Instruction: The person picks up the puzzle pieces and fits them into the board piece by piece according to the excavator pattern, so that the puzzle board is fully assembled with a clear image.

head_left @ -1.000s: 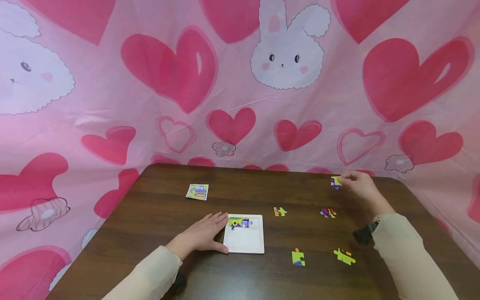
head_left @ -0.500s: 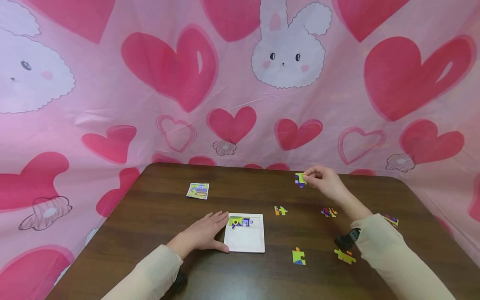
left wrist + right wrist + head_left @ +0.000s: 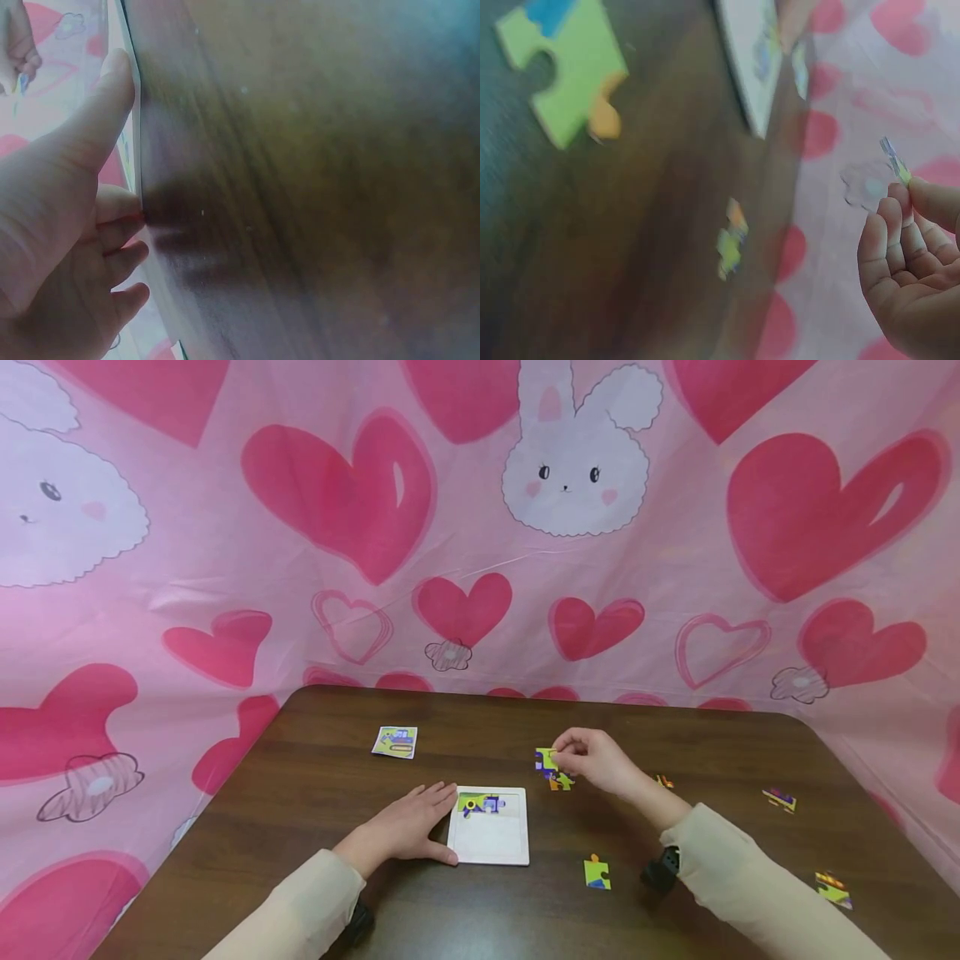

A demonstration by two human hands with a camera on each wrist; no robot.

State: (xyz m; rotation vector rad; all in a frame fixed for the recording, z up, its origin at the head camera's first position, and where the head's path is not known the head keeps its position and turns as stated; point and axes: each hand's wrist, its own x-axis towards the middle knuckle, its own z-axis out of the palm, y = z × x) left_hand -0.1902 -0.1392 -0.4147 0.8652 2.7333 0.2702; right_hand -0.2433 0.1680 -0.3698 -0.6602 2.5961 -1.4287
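left hand (image 3: 403, 827) spread, right hand (image 3: 597, 762) pinches a piece (image 3: 545, 756) only head view shows broadside

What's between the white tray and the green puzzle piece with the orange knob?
Just bare table between tray and puzzle piece, in the head view.

- One yellow-green and purple jigsaw piece (image 3: 546, 757) pinched in the right hand (image 3: 602, 766).
- Five loose multicoloured jigsaw pieces (image 3: 595, 871) in sight: one just beside the grip, four to its right.
- One white square tray (image 3: 491, 843), left of the grip; its joined pieces are too small to count.
- One square printed picture card (image 3: 395, 742), farther left.
- Two hands, counting the left hand (image 3: 405, 825) beyond the tray.
- Two cream sleeves (image 3: 757, 877).
- One dark brown wood-grain table (image 3: 480, 914) beneath the grip.
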